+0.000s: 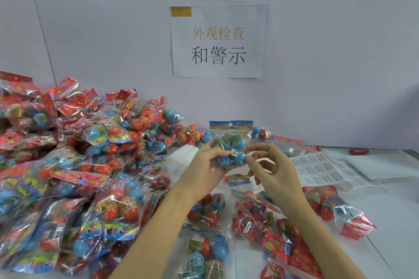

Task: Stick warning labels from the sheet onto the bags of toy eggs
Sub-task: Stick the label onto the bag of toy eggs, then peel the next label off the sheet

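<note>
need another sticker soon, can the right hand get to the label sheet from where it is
Probably yes: the label sheet lies flat just right of the right hand, with nothing on top of it.

Label sheet [322,169] print too small to read, bag pile [56,176] cut off at left edge
</note>
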`<action>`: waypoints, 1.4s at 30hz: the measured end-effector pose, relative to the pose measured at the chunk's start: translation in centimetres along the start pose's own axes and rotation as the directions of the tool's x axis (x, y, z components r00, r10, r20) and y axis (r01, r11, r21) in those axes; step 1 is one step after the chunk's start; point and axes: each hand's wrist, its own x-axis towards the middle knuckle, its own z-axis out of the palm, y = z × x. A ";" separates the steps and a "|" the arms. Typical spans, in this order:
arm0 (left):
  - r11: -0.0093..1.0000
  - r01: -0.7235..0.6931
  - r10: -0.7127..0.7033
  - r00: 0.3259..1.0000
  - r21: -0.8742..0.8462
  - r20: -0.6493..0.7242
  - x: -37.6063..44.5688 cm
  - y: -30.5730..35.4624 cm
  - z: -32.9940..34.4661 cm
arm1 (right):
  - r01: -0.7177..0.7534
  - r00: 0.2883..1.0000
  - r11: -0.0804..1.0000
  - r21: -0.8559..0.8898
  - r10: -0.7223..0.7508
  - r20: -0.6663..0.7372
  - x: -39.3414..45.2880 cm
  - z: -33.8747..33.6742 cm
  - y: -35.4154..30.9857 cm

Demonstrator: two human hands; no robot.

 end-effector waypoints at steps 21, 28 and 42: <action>0.966 -0.024 0.084 0.971 0.258 -0.222 1.0 -1.0 -0.9 | -0.039 0.992 0.996 -0.075 0.030 -0.121 0.4 -0.5 0.9; 0.289 -0.280 0.632 0.774 0.916 0.037 0.9 -1.6 -1.4 | -0.181 0.981 0.855 -0.486 0.119 -0.156 0.9 -2.6 1.5; -0.296 -0.277 0.127 0.937 0.914 0.325 0.8 -3.5 -2.4 | -0.139 0.975 0.830 -0.540 0.211 0.073 0.8 -1.9 2.7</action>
